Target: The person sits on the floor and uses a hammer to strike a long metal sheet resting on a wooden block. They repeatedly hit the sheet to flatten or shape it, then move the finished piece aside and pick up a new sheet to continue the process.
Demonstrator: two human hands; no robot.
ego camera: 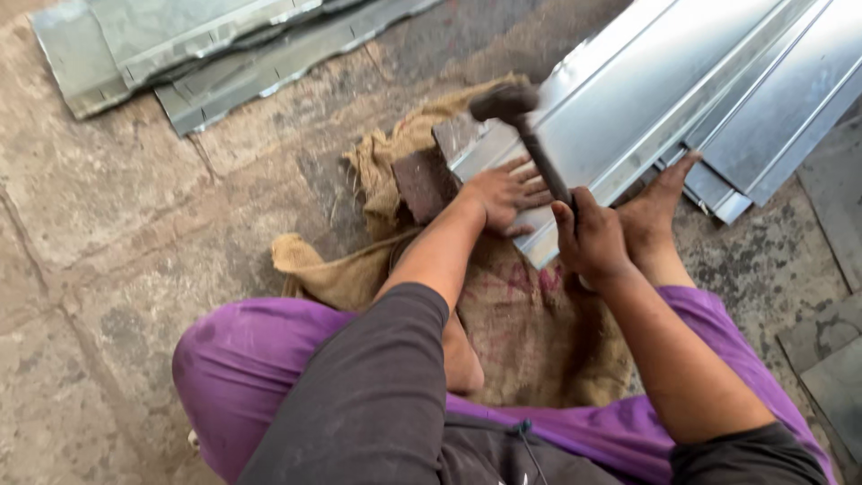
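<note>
My right hand [588, 238] grips the dark handle of a hammer [516, 112], whose head is raised above the near end of a folded metal sheet [628, 108]. My left hand [505, 193] lies flat on that sheet's end, fingers spread, pressing it down. The sheet's end rests on a dark metal block [422, 184] set on a brown burlap sack [530, 332]. My bare right foot [655, 211] also presses on the sheet's edge, just right of the hammer hand.
More folded metal sheets [790, 99] lie at the upper right, and another stack of metal sheets [189, 49] lies at the upper left. The stone floor [108, 233] surrounds me. I sit with purple-trousered knees [233, 359] near the sack.
</note>
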